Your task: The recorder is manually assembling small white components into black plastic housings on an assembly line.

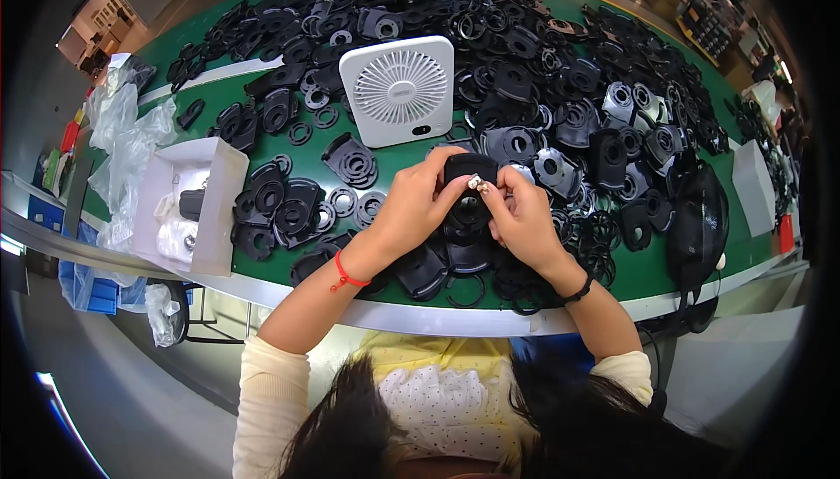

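Both hands are raised over the near middle of the green table, holding one black plastic part (469, 166) with a rounded edge. My left hand (422, 197) has its fingers wrapped round the left side. From the other side my right hand (527, 218) grips it, and the two thumbs nearly meet on its face. Small pale, shiny bits (477, 183) show at the thumb tips; whether they are nail ornaments or loose pieces I cannot tell. Below the hands lie more black plastic housings (422, 271) and black rings (465, 290).
A white square fan (398, 94) stands just beyond my hands. At left is a white box (223, 208) with bagged pieces, beside clear plastic bags (131, 133). Heaped black parts (516, 41) cover the far table (289, 148). A black bag (698, 225) sits at right.
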Demonstrator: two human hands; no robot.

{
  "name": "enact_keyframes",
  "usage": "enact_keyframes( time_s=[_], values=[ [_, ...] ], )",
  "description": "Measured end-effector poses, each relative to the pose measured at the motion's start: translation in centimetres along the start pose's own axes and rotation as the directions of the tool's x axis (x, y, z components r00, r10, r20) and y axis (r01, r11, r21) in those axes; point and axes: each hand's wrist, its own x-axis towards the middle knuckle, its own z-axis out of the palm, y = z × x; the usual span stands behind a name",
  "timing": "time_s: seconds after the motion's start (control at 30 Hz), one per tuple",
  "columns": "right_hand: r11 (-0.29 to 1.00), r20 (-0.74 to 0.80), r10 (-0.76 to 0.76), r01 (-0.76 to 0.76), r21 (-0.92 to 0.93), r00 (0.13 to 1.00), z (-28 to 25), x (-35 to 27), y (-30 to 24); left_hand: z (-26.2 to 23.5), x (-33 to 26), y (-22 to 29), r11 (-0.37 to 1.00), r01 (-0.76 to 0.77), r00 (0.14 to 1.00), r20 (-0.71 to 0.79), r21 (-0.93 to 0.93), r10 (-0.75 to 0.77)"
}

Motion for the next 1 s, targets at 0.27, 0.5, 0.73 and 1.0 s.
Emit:
enact_keyframes(
  time_s=[0.27,0.5,0.73,1.0],
  values=[
    [0.886,0.064,-0.024,-0.008,0.463,0.998,-0.4,0.8,0.5,-0.2,0.4,-0.7,0.909,0.197,0.980,0.074,-0.366,-0.182],
    [0.941,-0.082,-0.253,0.264,0.212,0.964,-1.1,1.3,0.4,-0.5,0.3,-0.3,0.996,-0.067,0.991,0.115,0.053,0.061],
    [0.891,0.037,-0.249,0.244,-0.384,0.968,-1.8,1.2,0.2,-0.2,-0.1,-0.4,0.998,0.005,0.985,0.173,0.055,-0.014],
    [0.915,-0.130,-0.305,0.253,-0.315,0.943,-1.1,1.0,0.6,-0.3,0.3,0.0,0.988,0.145,0.978,0.157,-0.045,-0.136]
  ],
)
